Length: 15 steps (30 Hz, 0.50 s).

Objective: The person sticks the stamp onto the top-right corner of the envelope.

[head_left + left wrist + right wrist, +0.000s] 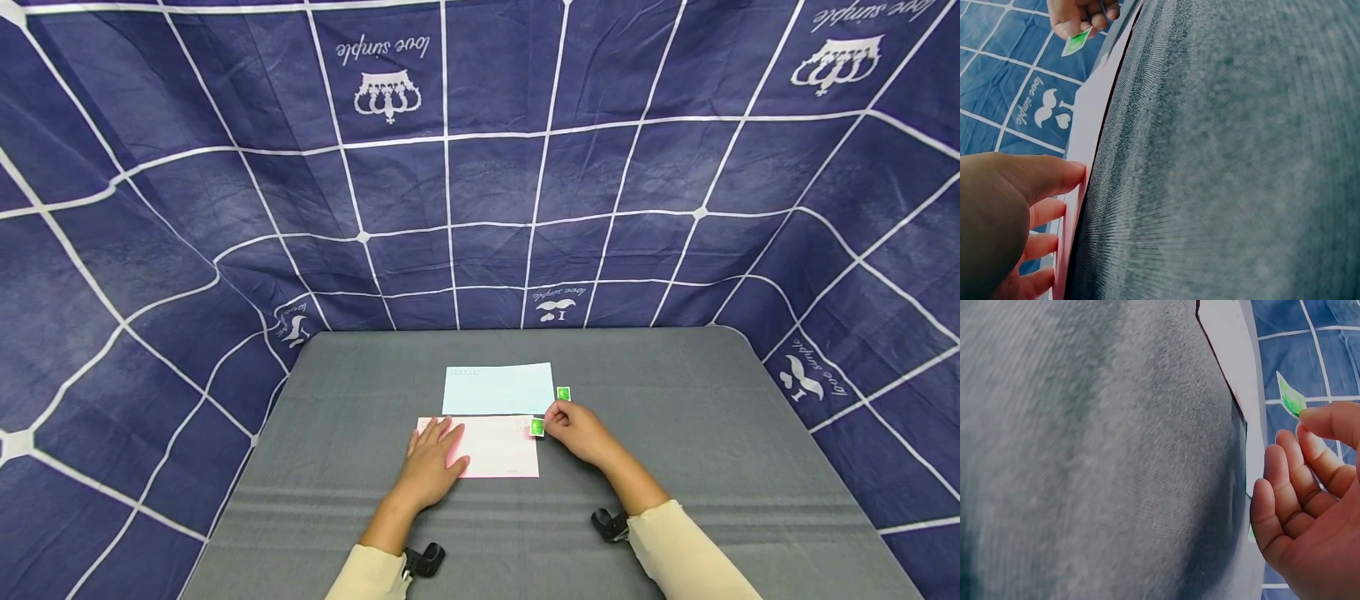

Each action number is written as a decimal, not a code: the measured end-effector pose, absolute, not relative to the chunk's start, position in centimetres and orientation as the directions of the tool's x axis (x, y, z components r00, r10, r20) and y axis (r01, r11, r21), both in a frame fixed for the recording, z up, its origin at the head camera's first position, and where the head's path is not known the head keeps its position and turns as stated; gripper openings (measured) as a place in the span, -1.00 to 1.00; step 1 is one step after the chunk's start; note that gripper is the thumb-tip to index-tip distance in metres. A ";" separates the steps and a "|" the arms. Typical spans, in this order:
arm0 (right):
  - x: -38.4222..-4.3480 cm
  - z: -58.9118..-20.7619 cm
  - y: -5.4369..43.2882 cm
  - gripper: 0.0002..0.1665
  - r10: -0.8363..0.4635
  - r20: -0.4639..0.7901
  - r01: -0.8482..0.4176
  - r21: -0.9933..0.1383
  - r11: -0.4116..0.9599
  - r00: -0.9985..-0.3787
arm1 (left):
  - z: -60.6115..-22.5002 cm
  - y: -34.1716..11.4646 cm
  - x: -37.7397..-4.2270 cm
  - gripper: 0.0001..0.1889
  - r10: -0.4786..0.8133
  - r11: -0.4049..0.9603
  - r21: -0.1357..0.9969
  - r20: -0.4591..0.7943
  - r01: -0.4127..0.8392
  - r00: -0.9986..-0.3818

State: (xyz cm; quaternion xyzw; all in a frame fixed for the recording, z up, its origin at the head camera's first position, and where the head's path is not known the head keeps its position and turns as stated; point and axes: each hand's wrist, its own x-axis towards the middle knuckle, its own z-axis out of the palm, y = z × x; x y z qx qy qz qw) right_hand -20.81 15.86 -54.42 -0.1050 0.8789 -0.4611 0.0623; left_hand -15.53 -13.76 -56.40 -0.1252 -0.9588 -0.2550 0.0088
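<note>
Green stamp [1292,400], white-edged, in right hand [577,431]

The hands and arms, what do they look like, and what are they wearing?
The left hand and right hand are a person's, with no gloves. Cream-coloured fabric sleeves cover the arms but end before the wrists. Near each cuff is a small, curved black device. No cables show, and any markings are too small to see.
</note>
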 end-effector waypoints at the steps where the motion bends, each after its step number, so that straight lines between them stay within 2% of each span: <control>1: -20.8 -54.4 15.8 -0.92 -0.246 -0.010 -0.132 -0.824 0.552 -0.969 | -56.4 -13.8 -15.5 -0.40 0.236 0.840 0.484 0.080 0.245 -0.968; 15: -21.6 -53.9 14.5 -0.94 -0.251 -0.038 -0.116 -0.812 0.571 -0.967 | -56.5 -13.8 -15.5 -0.40 0.237 0.844 0.474 0.089 0.251 -0.967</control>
